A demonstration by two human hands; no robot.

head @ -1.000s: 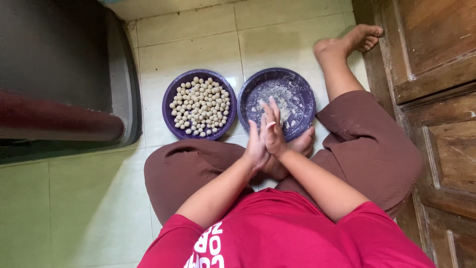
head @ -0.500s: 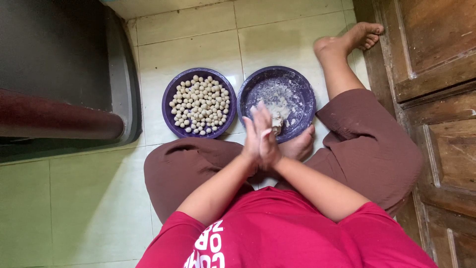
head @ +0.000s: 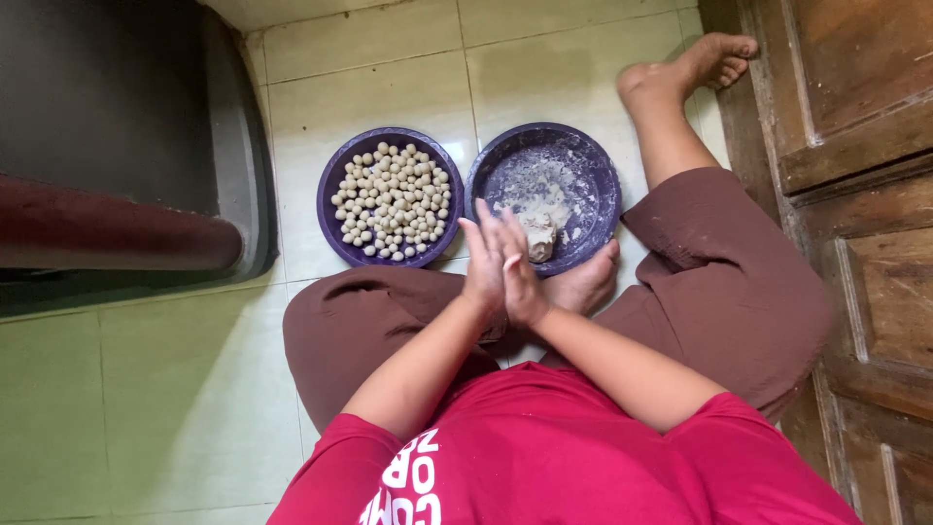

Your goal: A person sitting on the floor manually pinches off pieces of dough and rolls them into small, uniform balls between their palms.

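Observation:
I sit on a tiled floor with my palms pressed flat together in front of me. My left hand (head: pixel 482 264) lies against my right hand (head: pixel 523 280), fingers straight and pointing away; anything between the palms is hidden. Just beyond the fingertips stands a purple plate (head: pixel 604 175) dusted with flour, with a pale dough lump (head: pixel 539 236) at its near edge. To its left, a second purple plate (head: pixel 328 190) holds several small round dough balls (head: pixel 394 199).
My bare foot (head: pixel 585 282) rests against the floured plate's near rim, and my other leg stretches past its right side. A brown wooden door (head: pixel 855 194) runs along the right. A dark grey unit (head: pixel 117 107) with a maroon bar (head: pixel 107 233) fills the left.
My joined hands have shifted a little left and nearer to me, off the floured plate; the palms have slid against each other, fingers now more aligned.

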